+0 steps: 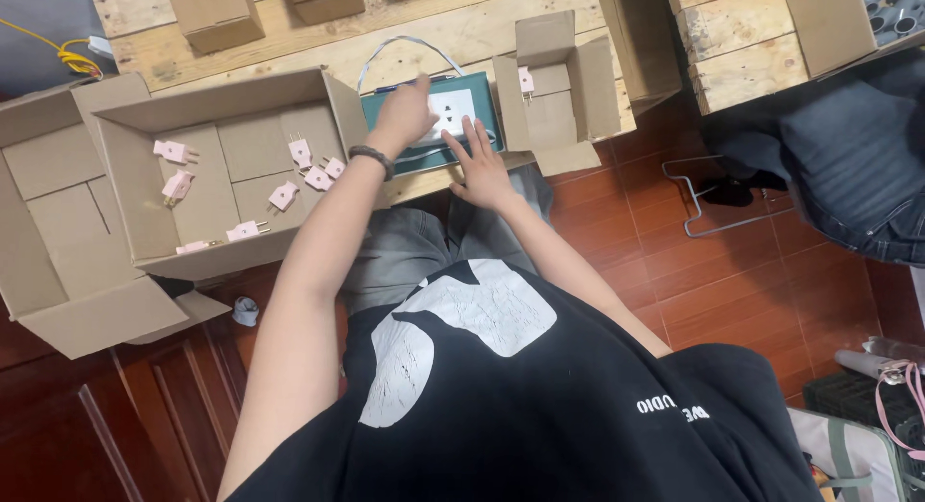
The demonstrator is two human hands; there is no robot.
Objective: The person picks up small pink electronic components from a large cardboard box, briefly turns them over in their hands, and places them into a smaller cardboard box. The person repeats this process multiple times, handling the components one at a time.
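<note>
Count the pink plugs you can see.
9 pink plugs: eight in the big open carton, e.g.; one in the small box at. The left hand may hide more.

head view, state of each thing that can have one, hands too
left hand: open, resting on the green tester box
right hand: open, fingers spread on the tester box's front edge
large cardboard box: flaps open, pink plugs loose inside
small cardboard box: open, one pink plug inside
</note>
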